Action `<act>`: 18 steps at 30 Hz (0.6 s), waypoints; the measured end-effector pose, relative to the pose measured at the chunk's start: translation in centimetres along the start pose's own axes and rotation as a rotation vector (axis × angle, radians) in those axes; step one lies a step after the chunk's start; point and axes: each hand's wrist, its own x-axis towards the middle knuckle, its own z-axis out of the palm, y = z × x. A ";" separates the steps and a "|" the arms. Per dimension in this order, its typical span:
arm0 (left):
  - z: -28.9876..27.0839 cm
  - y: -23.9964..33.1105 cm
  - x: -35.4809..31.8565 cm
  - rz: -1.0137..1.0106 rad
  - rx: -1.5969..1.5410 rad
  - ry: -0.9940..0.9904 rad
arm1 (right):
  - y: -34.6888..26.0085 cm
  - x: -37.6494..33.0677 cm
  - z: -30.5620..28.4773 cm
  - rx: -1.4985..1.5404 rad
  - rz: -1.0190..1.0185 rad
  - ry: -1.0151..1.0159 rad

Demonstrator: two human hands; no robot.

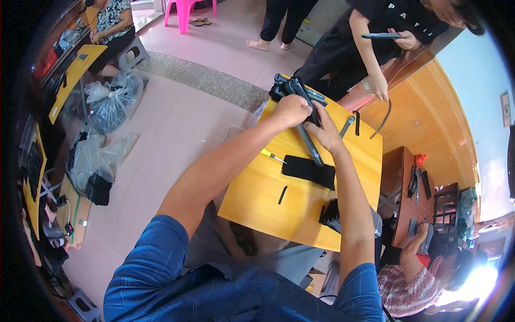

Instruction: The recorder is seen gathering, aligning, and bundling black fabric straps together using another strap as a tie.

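Over the far part of the yellow table [252, 198], both my hands are at a dark grey bar-like piece [308, 144], whose lower end slants toward me. My left hand [292, 111] is closed in a fist by its upper part; its fingers hide what lies inside. My right hand [323, 130] grips the piece from the right, thumb and fingers around it. Just beyond lies a heap of similar dark grey pieces with black fabric [280, 92]. Nearer me are a black rectangle of cloth [310, 170], a yellow-handled screwdriver [272, 155] and a short black strip [282, 195].
Another grey bar [347, 126] lies at the table's right. A black bundle [331, 216] sits beside my right forearm. Across the table a standing person [375, 59] holds a phone and a dark strip [387, 115]. Plastic bags [112, 104] stand on the floor at left.
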 end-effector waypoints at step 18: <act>-2.9 -1.5 -1.5 -0.026 -0.093 -0.200 | 4.0 1.1 -4.4 -0.554 0.207 0.465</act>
